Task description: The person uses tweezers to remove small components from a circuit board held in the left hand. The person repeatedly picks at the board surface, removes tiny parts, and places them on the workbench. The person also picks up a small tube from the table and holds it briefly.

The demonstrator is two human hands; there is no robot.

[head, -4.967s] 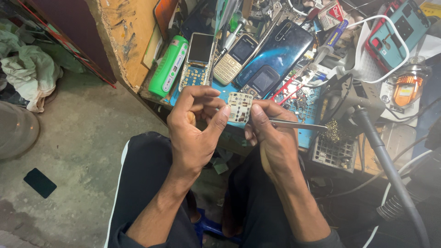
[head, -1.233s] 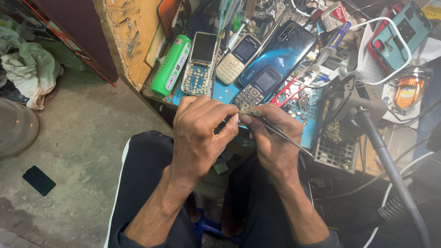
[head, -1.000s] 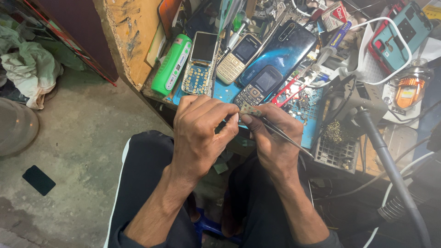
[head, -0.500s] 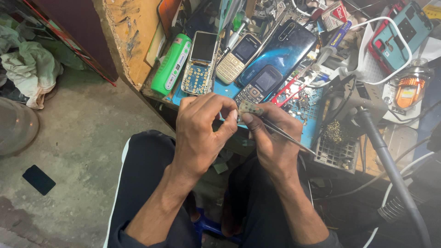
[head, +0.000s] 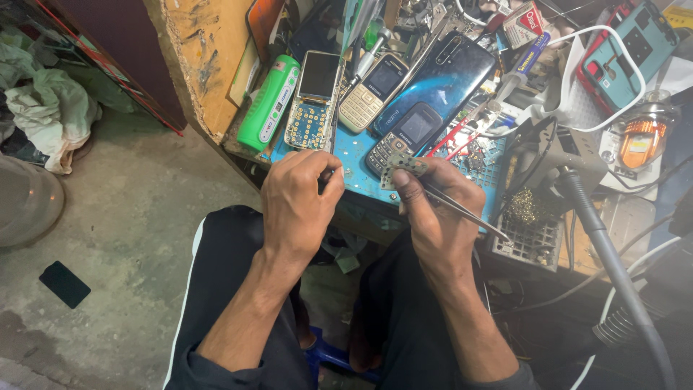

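My right hand (head: 437, 217) grips thin metal tweezers (head: 469, 214) that slant back over its knuckles. Its thumb and fingertips also pinch a small greenish circuit board (head: 404, 167) just above the front edge of the blue work mat (head: 359, 182). My left hand (head: 299, 198) hovers a short gap to the left with its fingers curled and pinched together at the mat's edge. Nothing shows between its fingertips. A dark keypad phone (head: 408, 130) lies right behind the board. My knees in dark trousers are below both hands.
On the crowded bench lie a green cylindrical device (head: 271, 105), an opened keypad phone (head: 312, 97), a gold keypad phone (head: 373, 89) and a blue smartphone (head: 444, 76). A grey hose tool (head: 603, 224) and a brass wool cleaner (head: 529, 209) stand right. A cloth (head: 50, 115) and dark phone (head: 65, 284) lie on the floor.
My hands were pressed together on the small board; now the left hand has drawn away to the left, and the board stays at my right fingertips with the tweezers.
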